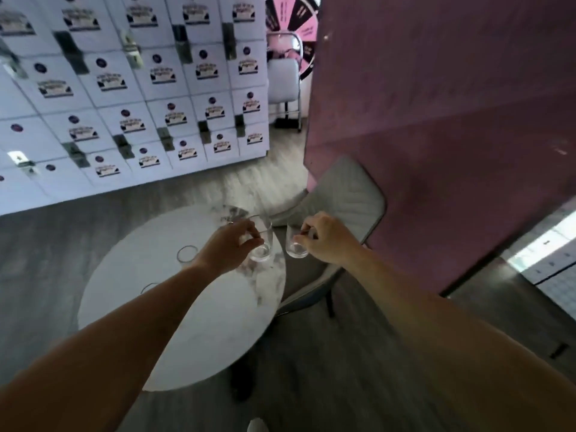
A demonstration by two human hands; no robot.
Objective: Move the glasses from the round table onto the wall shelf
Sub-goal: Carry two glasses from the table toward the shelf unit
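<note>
Glasses first: two clear tumblers are up off the round white marble counter (187, 322), one in each hand. Only the one head view to go by, looking down along both bare forearms.

Left hand (226, 244) has its fingers wrapped round the side of the left glass (261, 241), thumb and fingertips pressed on the wall, so that grip is closed round it. It hangs above the far right edge of the counter, tilted a bit with the base toward the camera.

Right hand (328, 236) is pinching the right glass (296, 243) near its upper part, fingers curled in tight on it. That one sits out past the counter's edge, over the grey padded chair (349, 194) tucked in beside it. The two held glasses are just beside each other, not quite touching as far as I can tell.

Still on the counter: another glass (187, 254) to the left of the left wrist, only its rim really readable, and maybe a fourth rim (149, 286) nearer the camera, too faint to be sure.

Behind it all there's a wall of white boxes with labels (134, 88) on the left and a pink partition (436, 120) on the right. Whole frame is a bit motion-blurred.
</note>
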